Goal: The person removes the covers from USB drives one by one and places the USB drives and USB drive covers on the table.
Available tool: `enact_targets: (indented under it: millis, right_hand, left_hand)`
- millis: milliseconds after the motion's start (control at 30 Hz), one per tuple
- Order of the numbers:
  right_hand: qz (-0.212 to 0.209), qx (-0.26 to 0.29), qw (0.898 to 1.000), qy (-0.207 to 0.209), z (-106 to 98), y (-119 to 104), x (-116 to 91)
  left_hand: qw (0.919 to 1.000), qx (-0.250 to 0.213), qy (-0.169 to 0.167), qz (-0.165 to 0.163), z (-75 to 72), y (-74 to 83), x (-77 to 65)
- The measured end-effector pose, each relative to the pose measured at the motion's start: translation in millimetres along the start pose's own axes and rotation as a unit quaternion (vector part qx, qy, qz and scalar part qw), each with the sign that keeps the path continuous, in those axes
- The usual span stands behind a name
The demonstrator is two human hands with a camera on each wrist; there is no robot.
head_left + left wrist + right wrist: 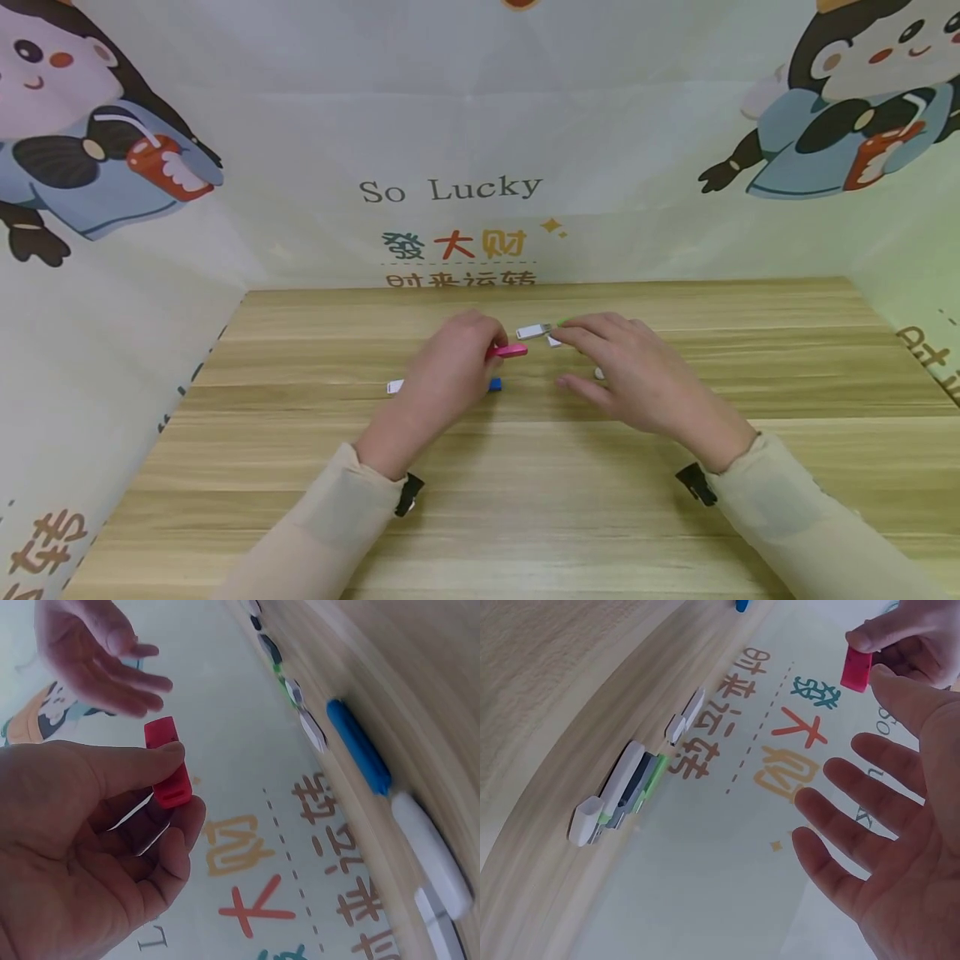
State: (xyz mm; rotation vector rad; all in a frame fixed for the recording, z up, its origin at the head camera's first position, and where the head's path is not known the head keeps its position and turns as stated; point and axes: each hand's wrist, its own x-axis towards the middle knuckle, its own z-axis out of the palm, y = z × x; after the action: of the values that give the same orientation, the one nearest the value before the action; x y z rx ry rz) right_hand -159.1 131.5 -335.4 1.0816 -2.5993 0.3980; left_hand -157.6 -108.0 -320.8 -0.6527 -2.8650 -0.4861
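My left hand (450, 358) pinches a short, flat red stick (512, 351) between thumb and fingers, raised above the wooden table. The left wrist view shows a small slot in the near end of this red stick (175, 796). To its right, my right hand (637, 371) hovers with fingers spread and holds nothing; in the right wrist view its thumb overlaps the red stick (856, 669). Beyond the hands lies a white stick (531, 332) with a greyish end. Under the left hand, a blue stick (358, 746) lies end to end with a white one (430, 855).
Another white piece (441, 922) lies beside the white stick. In the right wrist view, a white stick (624, 776), a green strip (652, 781) and a white cap-like piece (585, 821) lie close together. A printed cloth wall (465, 100) stands behind the table (525, 500).
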Motion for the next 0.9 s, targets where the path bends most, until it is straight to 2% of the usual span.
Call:
enact_targets:
  millis: [167,400,667,900]
  right_hand:
    - [-0.004,-0.005,1.0,0.0,0,-3,2]
    - [-0.017,0.0,1.0,0.012,2,-7,4]
    - [-0.036,0.003,0.999,0.03,3,-8,4]
    - [-0.049,0.014,0.998,0.033,5,-8,4]
  left_hand:
    - [0.9994,0.0,0.017,0.03,2.9,10.0,-1.5]
    - [0.9989,0.003,0.011,0.046,5.8,23.4,-4.5]
    - [0.9966,0.006,0.025,0.078,9.6,31.1,-4.5]
    - [0.9953,0.007,0.036,0.09,12.9,32.8,-5.8]
